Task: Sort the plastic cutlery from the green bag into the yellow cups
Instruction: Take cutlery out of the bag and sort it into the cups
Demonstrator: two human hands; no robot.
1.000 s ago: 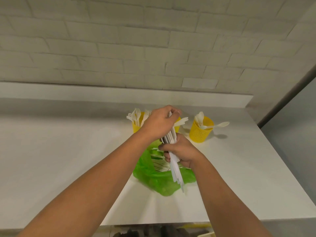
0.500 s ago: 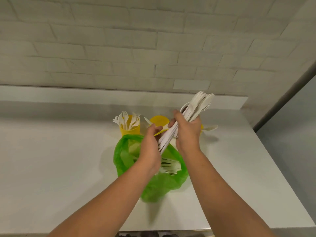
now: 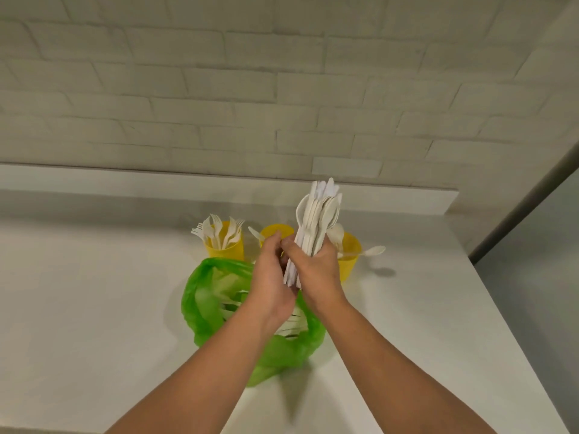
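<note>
Right hand (image 3: pixel 318 272) above the bag (image 3: pixel 203 296), fingers and thumb wrapped tight round the lower part of a bundle (image 3: pixel 319 219) of white plastic cutlery. Bundle stands near upright, tilted slightly right. Matte off-white pieces, packed flat against each other; rounded spoon bowls fan out near the top, with narrower flat tips above them. Straight handle ends poke out below the fist.

Left hand (image 3: pixel 271 277) just beside it, fingers bent in against the bundle's left edge. Cannot tell whether they pinch a piece or only touch.

Bag is translucent bright green, crumpled, its mouth open upward; more white cutlery (image 3: pixel 291 328) lies inside. It sits on the white counter (image 3: pixel 94 308).

Three yellow cups in a row behind the bag:
- left cup (image 3: pixel 225 249): forks (image 3: pixel 219 230), tines up.
- middle cup (image 3: pixel 277 232): partly hidden by the hands; one white piece leans out to the left, type unclear.
- right cup (image 3: pixel 350 255): partly hidden by the right hand; a spoon (image 3: pixel 372 251) hangs over its rim to the right.

White-painted brick wall (image 3: pixel 219 89) behind.
</note>
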